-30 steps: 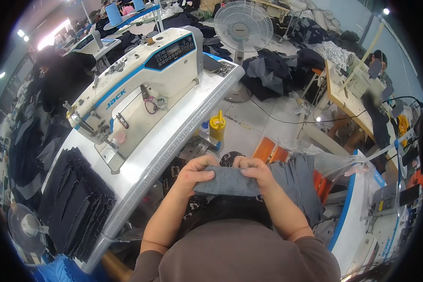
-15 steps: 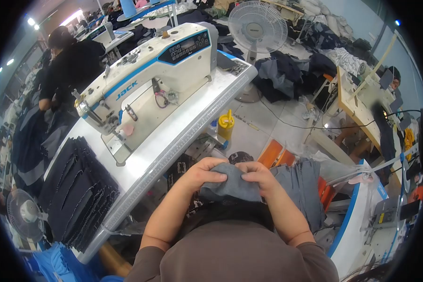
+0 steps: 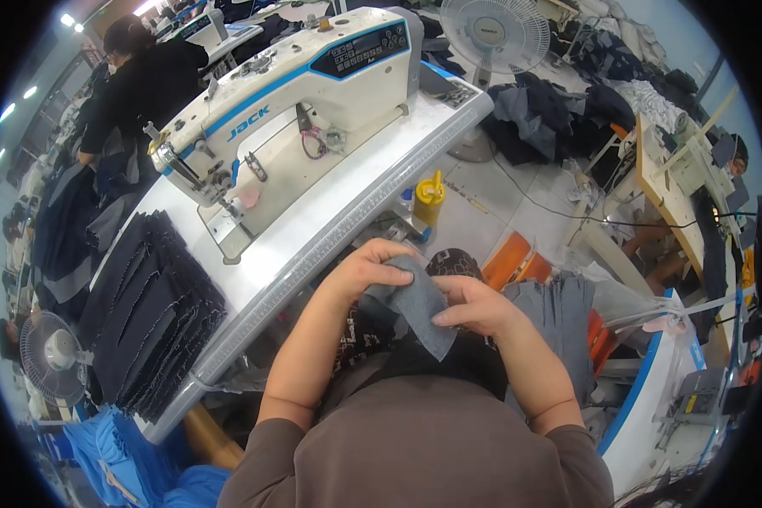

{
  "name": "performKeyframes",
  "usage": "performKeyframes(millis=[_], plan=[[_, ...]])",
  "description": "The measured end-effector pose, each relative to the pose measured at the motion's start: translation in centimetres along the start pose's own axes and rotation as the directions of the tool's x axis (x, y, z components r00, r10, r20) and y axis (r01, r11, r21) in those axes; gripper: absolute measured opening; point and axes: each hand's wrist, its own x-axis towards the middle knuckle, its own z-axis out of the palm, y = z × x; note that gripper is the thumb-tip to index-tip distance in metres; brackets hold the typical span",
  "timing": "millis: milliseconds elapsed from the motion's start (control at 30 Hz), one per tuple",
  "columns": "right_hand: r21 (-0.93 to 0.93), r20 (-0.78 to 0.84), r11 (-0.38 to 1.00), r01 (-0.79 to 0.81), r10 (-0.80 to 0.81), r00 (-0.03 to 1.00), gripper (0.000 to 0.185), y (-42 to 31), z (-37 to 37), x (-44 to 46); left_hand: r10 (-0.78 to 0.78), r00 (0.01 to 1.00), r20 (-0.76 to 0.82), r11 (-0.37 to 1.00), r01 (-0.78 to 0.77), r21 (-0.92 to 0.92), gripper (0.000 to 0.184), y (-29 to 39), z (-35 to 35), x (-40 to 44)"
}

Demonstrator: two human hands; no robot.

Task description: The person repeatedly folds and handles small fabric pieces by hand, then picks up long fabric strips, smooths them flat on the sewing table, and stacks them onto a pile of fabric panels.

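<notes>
A small grey-blue piece of denim fabric (image 3: 421,315) hangs in front of my lap, its lower end narrowing to a point. My left hand (image 3: 374,267) pinches its upper edge, thumb on top and fingers behind. At the piece's right edge, my right hand (image 3: 476,305) has its thumb against the cloth, with the other fingers partly hidden behind. To the left, a stack of dark denim pieces (image 3: 148,317) with frayed edges lies on the sewing table (image 3: 284,275). The white sewing machine (image 3: 288,85) stands beyond it.
Grey denim pieces (image 3: 552,313) lie by my right arm, over an orange surface (image 3: 516,261). A yellow bottle (image 3: 429,199) stands below the table edge. Blue cloth (image 3: 118,461) is at lower left, a fan (image 3: 495,34) behind, and a person (image 3: 135,93) at far left.
The denim piece has turned from lying wide between both hands to hanging point-down. My right hand has loosened and shifted along its edge. The view has shifted slightly.
</notes>
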Motion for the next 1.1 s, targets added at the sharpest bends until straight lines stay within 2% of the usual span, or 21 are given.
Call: performKeyframes(millis=[67,100,133,167,200,267,300,367,500,567,700,800,867,900,933,967,1000,1033,1067,1100], plan=[[-0.197,0.056,0.976,-0.095,0.108,0.993,0.034,0.4,-0.2,0.1,-0.031,0.999,0.04,0.995,0.028,0.095,0.017,0.5,-0.4,-0.2],[-0.187,0.06,0.977,-0.098,0.111,0.992,0.034,0.4,-0.3,0.1,-0.047,0.998,0.049,0.993,0.041,0.113,0.015,0.6,-0.2,-0.3],[-0.263,0.111,0.954,-0.146,0.18,0.977,0.032,0.3,-0.4,0.1,-0.056,0.998,0.043,0.993,0.051,0.109,0.015,0.7,-0.2,-0.1],[-0.34,0.158,0.922,-0.187,0.252,0.955,0.029,0.2,-0.3,0.2,-0.051,0.994,0.098,0.977,0.029,0.213,0.014,0.8,-0.3,0.1],[-0.331,0.161,0.924,-0.193,0.257,0.953,0.029,0.2,-0.1,0.2,-0.05,0.987,0.154,0.95,-0.001,0.312,0.015,0.9,-0.3,0.3],[-0.45,0.216,0.889,-0.086,0.202,0.955,0.028,0.1,0.3,0.3,-0.059,0.986,0.154,0.946,0.006,0.325,0.015,1.6,0.1,0.5],[-0.446,0.219,0.891,-0.089,0.204,0.954,0.028,-0.1,0.4,0.3,-0.025,0.986,0.165,0.918,-0.043,0.394,0.017,1.7,0.2,0.7],[-0.664,0.263,0.748,0.017,0.212,0.941,0.031,-0.7,0.5,0.4,0.03,0.985,0.17,0.857,-0.113,0.503,0.02,2.3,0.5,0.9],[-0.696,0.264,0.717,0.032,0.214,0.94,0.029,-1.5,1.2,0.1,0.058,0.978,0.199,0.808,-0.163,0.566,0.02,2.8,0.1,1.0],[-0.738,0.336,0.647,0.189,0.109,0.936,0.031,-1.6,1.2,0.1,0.029,0.978,0.206,0.77,-0.153,0.619,0.02,3.3,0.3,0.9],[-0.772,0.321,0.604,0.198,0.1,0.942,0.03,-2.0,1.0,-0.3,0.056,0.982,0.182,0.733,-0.164,0.66,0.021,3.4,0.5,0.9],[-0.782,0.317,0.569,0.256,0.008,0.948,0.027,-2.6,0.8,-0.4,0.122,0.98,0.156,0.651,-0.198,0.733,0.021,3.7,0.7,0.7],[-0.805,0.258,0.484,0.343,-0.235,0.937,0.022,-3.9,1.1,-0.5,0.236,0.971,0.033,0.599,-0.172,0.782,0.022,3.9,1.2,0.5],[-0.863,0.221,0.337,0.377,-0.42,0.881,0.027,-4.5,1.3,-0.6,0.34,0.94,0.017,0.602,-0.232,0.764,0.022,4.2,2.1,0.4],[-0.874,0.241,0.296,0.385,-0.423,0.873,0.027,-4.7,0.9,-0.7,0.446,0.895,0.011,0.478,-0.249,0.843,0.02,4.0,2.7,0.3],[-0.933,0.059,0.23,0.276,-0.659,0.75,0.027,-4.9,0.1,-0.5,0.546,0.837,0.041,0.354,-0.275,0.894,0.019,3.3,3.4,0.4],[-0.967,-0.091,0.201,0.155,-0.845,0.527,0.027,-5.4,-0.7,-0.4,0.603,0.793,0.086,0.184,-0.243,0.952,0.021,2.9,5.3,0.5],[-0.977,-0.106,0.153,0.146,-0.952,0.287,0.025,-5.9,-0.6,0.6,0.689,0.704,0.171,0.009,-0.245,0.969,0.029,1.7,7.6,1.1],[-0.982,-0.078,0.121,0.143,-0.957,0.279,0.025,-6.1,-0.4,1.1,0.662,0.723,0.196,0.047,-0.302,0.952,0.028,0.6,10.1,1.5],[-0.995,0.006,0.014,0.1,-0.98,0.201,0.019,-5.8,-0.3,1.4,0.692,0.701,0.171,0.104,-0.33,0.938,0.027,-0.2,11.4,1.8]])
